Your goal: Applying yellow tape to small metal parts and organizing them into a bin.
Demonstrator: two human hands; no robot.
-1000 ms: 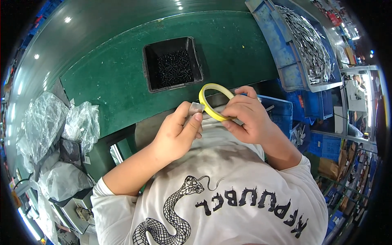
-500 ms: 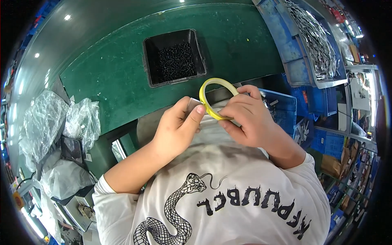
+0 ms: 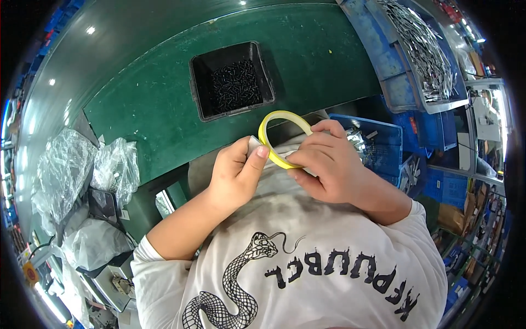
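Observation:
A roll of yellow tape [image 3: 279,160] stands on edge in front of my chest, between my two hands. My right hand [image 3: 334,164] is closed around its right side, thumb below and fingers over the rim. My left hand [image 3: 234,171] pinches a small flat whitish piece [image 3: 253,142] between thumb and forefinger, right against the roll's left edge. Whether that piece is joined to the tape is too small to tell. Beyond my hands, on the green table, sits a black bin [image 3: 200,90] holding many small black cylindrical parts [image 3: 235,85].
A blue crate [image 3: 402,74] of thin metal strips stands at the table's right. Below it sits another blue crate [image 3: 394,131] with loose items. Clear plastic bags [image 3: 63,164] crowd the left side. The green table's [image 3: 159,109] near edge runs just past my left hand.
The tape roll and both hands have shifted slightly left and down in the picture. The surroundings have shifted a little too. Both hands keep their grip.

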